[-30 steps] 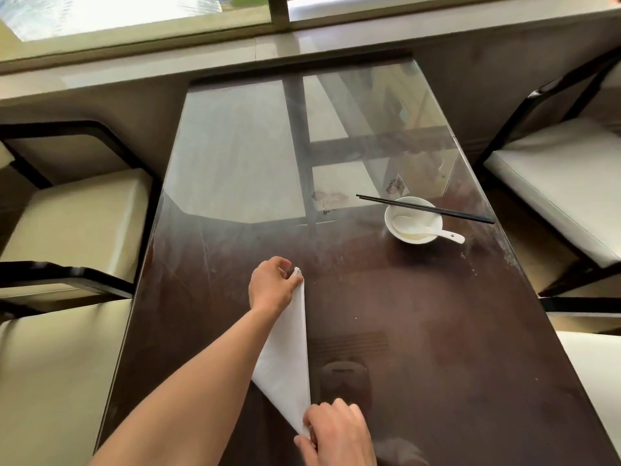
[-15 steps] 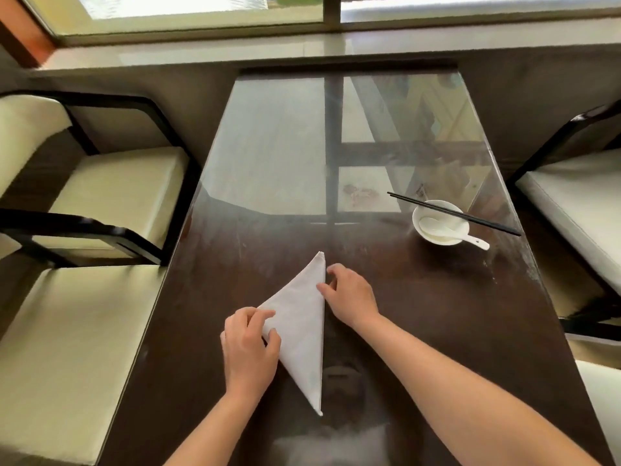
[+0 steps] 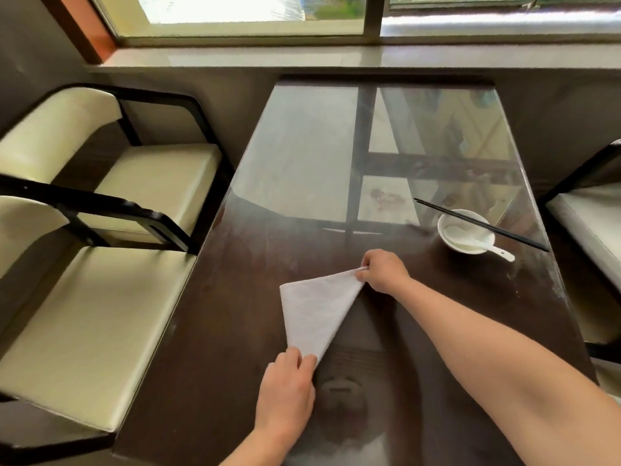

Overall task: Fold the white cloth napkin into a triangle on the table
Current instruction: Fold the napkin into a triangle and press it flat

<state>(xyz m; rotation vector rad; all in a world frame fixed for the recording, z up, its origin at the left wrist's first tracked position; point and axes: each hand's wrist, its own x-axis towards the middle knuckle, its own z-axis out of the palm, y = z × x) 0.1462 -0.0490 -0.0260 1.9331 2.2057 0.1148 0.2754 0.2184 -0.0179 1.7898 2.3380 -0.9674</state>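
The white cloth napkin [image 3: 314, 306] lies as a triangle on the dark glass-topped table [image 3: 235, 348], one corner far right, one near, one to the left. My right hand [image 3: 383, 270] pinches the far corner between thumb and fingers. My left hand [image 3: 285, 391] covers the near corner with its fingers curled onto the cloth. The left corner of the napkin lies free on the table.
A white bowl [image 3: 465, 235] with a white spoon [image 3: 484, 245] in it and black chopsticks [image 3: 480, 225] across its rim stands at the table's right side. Cream-cushioned chairs [image 3: 94, 317] flank the table on the left, another on the right. A window sill runs behind.
My right hand has moved up to the far corner and now pinches it. My left hand has slid from the left corner down to the near corner. The napkin has turned on the table.
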